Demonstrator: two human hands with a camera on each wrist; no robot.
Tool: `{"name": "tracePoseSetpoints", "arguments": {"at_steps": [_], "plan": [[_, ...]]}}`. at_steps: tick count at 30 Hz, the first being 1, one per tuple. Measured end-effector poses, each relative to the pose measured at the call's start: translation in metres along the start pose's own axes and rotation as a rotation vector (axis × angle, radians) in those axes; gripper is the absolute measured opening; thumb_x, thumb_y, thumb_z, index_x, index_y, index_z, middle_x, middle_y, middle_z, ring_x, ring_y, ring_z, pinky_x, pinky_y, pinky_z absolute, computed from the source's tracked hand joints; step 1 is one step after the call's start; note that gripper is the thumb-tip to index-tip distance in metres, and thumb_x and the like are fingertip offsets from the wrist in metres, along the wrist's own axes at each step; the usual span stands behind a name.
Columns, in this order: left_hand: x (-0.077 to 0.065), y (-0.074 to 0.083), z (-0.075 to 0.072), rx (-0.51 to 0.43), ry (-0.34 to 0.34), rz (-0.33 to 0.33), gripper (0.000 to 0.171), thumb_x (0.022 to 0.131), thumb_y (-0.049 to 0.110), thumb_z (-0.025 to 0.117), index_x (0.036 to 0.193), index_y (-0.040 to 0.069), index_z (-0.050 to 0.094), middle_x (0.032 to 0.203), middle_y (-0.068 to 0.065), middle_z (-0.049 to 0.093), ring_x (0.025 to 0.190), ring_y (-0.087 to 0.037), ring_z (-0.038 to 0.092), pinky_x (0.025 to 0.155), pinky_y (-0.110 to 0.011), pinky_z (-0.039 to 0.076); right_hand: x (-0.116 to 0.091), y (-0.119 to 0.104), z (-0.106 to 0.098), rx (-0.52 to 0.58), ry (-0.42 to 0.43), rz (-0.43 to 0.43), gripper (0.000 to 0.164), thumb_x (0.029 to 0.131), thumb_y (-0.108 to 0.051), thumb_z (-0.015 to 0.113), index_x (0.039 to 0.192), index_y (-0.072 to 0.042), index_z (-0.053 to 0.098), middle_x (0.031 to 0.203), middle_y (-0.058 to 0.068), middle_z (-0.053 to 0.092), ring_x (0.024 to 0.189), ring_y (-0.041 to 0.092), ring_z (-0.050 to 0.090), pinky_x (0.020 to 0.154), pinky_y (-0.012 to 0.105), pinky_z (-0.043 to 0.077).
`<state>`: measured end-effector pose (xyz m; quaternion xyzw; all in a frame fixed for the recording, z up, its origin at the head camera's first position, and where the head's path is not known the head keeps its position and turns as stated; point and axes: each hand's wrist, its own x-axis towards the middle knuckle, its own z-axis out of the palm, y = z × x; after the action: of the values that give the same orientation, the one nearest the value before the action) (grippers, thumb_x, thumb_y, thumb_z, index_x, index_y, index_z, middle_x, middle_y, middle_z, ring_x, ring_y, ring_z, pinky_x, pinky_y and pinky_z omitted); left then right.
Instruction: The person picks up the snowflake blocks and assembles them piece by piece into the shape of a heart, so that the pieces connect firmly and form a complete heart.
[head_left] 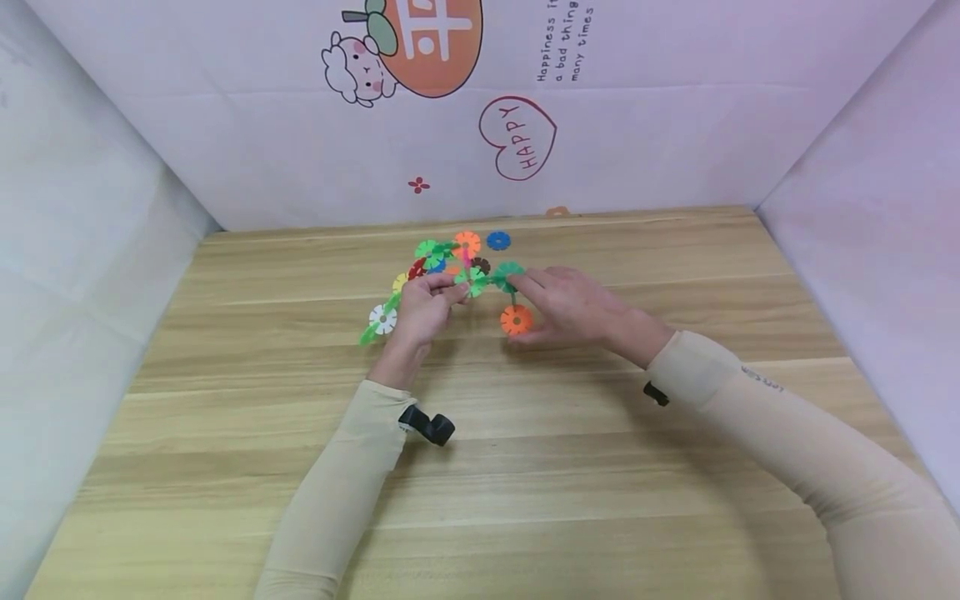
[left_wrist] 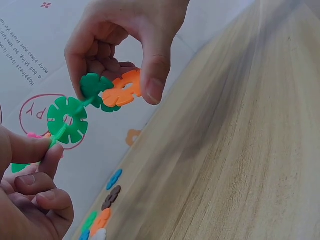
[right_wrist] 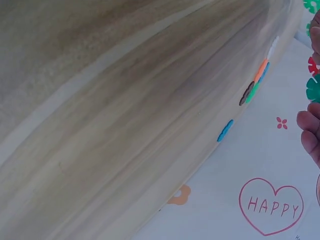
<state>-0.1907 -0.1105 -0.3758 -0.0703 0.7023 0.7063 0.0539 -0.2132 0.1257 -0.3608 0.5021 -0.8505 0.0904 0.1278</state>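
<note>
A chain of slotted plastic snowflake discs, joined edge to edge, is held up between the two hands. My left hand [head_left: 426, 307] pinches a light green snowflake disc [head_left: 472, 283] of this chain between thumb and finger. At the chain's right end, my right hand [head_left: 573, 307] grips an orange snowflake disc [head_left: 517, 320], its thumb against the orange one and its fingers by a dark green disc [left_wrist: 95, 86]. In the left wrist view, another green disc [left_wrist: 56, 116] sits between the hands. Past the left hand the chain runs on through yellow and white discs [head_left: 382, 319].
Loose discs lie on the wooden table [head_left: 480, 500] beyond the hands, among them a blue disc [head_left: 498, 241] and a brown disc [left_wrist: 111, 197]. A printed cloth wall [head_left: 637, 150] rises at the table's far edge. Pale walls stand at both sides.
</note>
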Motion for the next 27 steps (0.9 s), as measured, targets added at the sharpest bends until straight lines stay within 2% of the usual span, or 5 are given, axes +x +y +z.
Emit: {"name": "tracePoseSetpoints", "arguments": {"at_steps": [7,14,20,24,27], "plan": [[-0.001,0.001,0.001,-0.009,-0.002,-0.01,0.011,0.097,0.009,0.067,0.103,0.0,0.069,0.105,-0.03,0.067,0.047,-0.007,0.037,0.044,-0.019,0.028,0.005,0.0,-0.001,-0.034,0.081,-0.093,0.066,0.071,-0.042,0.091,0.109,0.002,0.058,0.08,0.003,0.058,0.06,0.017,0.049,0.055,0.03,0.047],[-0.003,0.004,-0.001,0.012,0.007,0.005,0.015,0.098,0.011,0.067,0.109,0.001,0.069,0.109,-0.029,0.067,0.047,-0.006,0.036,0.045,-0.019,0.028,0.007,-0.002,-0.004,0.032,0.033,-0.023,0.069,0.073,-0.043,0.09,0.115,0.002,0.059,0.087,0.006,0.064,0.067,0.018,0.059,0.061,0.032,0.053],[-0.005,0.005,-0.004,0.034,0.056,0.011,0.021,0.096,0.01,0.069,0.115,0.002,0.071,0.105,-0.024,0.07,0.052,-0.007,0.042,0.046,-0.019,0.031,0.001,-0.006,-0.003,0.24,-0.026,0.258,0.083,0.077,-0.054,0.084,0.136,-0.003,0.055,0.097,0.005,0.068,0.073,0.016,0.059,0.066,0.033,0.052],[-0.004,0.006,-0.006,0.05,0.081,0.011,0.02,0.095,0.012,0.071,0.113,0.003,0.071,0.101,-0.019,0.07,0.065,-0.013,0.052,0.05,-0.02,0.036,-0.003,-0.008,0.002,0.609,0.121,0.572,0.052,0.093,-0.042,0.072,0.127,-0.005,0.059,0.093,0.01,0.067,0.07,0.022,0.057,0.059,0.032,0.049],[-0.004,0.007,-0.007,0.055,0.078,0.011,0.022,0.095,0.012,0.071,0.115,0.002,0.07,0.1,-0.017,0.07,0.077,-0.02,0.059,0.053,-0.021,0.04,-0.001,-0.006,0.007,0.92,0.199,0.732,0.035,0.101,-0.033,0.062,0.113,0.0,0.063,0.091,0.016,0.066,0.074,0.027,0.06,0.064,0.032,0.054]]}}
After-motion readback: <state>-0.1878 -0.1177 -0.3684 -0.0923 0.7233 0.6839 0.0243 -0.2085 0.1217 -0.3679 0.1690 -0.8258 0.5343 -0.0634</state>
